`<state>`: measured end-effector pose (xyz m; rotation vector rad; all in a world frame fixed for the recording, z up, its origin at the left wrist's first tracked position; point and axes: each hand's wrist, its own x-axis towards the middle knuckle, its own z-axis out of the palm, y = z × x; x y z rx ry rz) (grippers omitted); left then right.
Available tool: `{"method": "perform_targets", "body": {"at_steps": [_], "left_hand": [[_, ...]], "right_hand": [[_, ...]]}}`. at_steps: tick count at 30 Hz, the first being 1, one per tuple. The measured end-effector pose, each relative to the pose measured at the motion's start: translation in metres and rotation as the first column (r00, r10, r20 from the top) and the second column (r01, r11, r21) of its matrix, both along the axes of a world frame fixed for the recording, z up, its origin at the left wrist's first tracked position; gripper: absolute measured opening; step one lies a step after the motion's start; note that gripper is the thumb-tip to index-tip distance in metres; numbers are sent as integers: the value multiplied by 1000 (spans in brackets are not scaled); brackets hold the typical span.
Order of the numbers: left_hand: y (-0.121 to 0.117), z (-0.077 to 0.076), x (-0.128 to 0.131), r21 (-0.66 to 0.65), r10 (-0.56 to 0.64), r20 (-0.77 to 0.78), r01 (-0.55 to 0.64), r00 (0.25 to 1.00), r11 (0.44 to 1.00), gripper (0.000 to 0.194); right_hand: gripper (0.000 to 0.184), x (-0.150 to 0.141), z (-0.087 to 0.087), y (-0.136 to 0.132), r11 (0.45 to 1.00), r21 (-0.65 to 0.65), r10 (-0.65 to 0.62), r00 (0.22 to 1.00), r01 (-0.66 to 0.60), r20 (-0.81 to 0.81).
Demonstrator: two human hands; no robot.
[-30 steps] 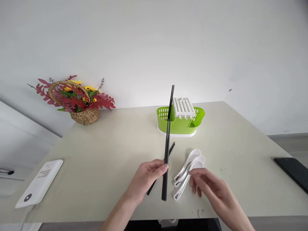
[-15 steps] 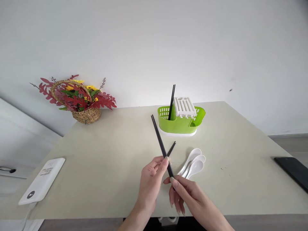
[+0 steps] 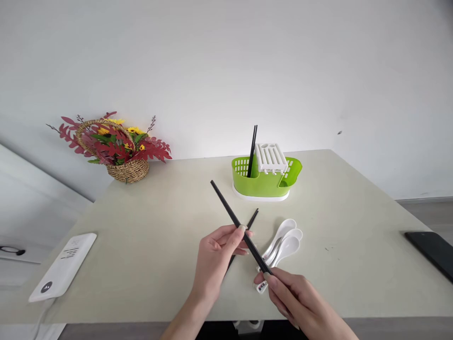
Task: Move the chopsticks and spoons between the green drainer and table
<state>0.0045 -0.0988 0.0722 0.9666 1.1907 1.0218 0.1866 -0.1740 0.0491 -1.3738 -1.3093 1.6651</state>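
Observation:
Both hands hold a pair of black chopsticks above the table, tips slanting up to the far left. My left hand pinches them near the middle. My right hand grips their near end with closed fingers. Under the hands another black chopstick pair lies on the table. Three white spoons lie side by side just right of it. Farther back stands a green cutlery holder with a white rack, and a pair of black chopsticks stands upright in it.
A wicker basket of red leaves and yellow flowers sits at the far left corner. A white flat device with a cable lies at the left edge. A black phone lies at the right edge. A white wall is behind.
The held chopsticks went from upright to slanting far-left. My right hand left the spoons, took the chopsticks' near end, then slid back towards me along them.

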Motion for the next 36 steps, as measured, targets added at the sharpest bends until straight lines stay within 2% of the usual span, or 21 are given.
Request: {"method": "perform_targets", "body": {"at_steps": [6, 9, 14, 19, 21, 22, 25, 28, 29, 31, 33, 34, 36], "left_hand": [[21, 12, -20, 62, 153, -73, -148, 986, 987, 40], [29, 20, -26, 78, 140, -89, -133, 986, 988, 40], [33, 31, -23, 95, 74, -104, -65, 992, 993, 39], [45, 41, -17, 173, 100, -78, -85, 992, 981, 39], [57, 52, -22, 274, 173, -58, -151, 983, 950, 39], [65, 60, -26, 343, 229, -38, -202, 973, 917, 39], [87, 90, -39, 561, 408, 30, -353, 913, 749, 38], [108, 119, -41, 704, 477, 76, -386, 876, 597, 35], [115, 125, -38, 735, 482, 88, -383, 872, 560, 36], [131, 133, -28, 783, 480, 105, -370, 871, 500, 37], [148, 133, -14, 812, 469, 93, -339, 878, 474, 39], [157, 130, -8, 820, 460, 69, -313, 885, 479, 40], [176, 120, 5, 826, 438, -18, -233, 899, 513, 44]], "right_hand": [[64, 9, -2, -5, 996, 86, -6, 997, 0, 74], [60, 12, -3, -5, 993, 119, 10, 996, -21, 90], [64, 19, -5, -2, 997, 76, 12, 999, -16, 48], [56, 32, -8, 1, 996, 87, 15, 1000, -17, 24], [54, 44, -12, 2, 996, 91, -9, 999, 5, 38], [53, 53, -16, 2, 995, 91, -32, 998, 28, 46], [52, 89, -34, 6, 982, 115, -157, 986, 151, 49], [49, 127, -57, 15, 925, 138, -363, 931, 354, 41], [49, 136, -64, 18, 871, 151, -478, 878, 467, 40], [54, 148, -75, 24, 770, 156, -631, 774, 619, 44], [61, 150, -82, 28, 680, 158, -728, 685, 716, 29], [64, 147, -85, 29, 649, 162, -756, 654, 743, 24], [66, 140, -87, 28, 626, 196, -774, 632, 754, 40]]}}
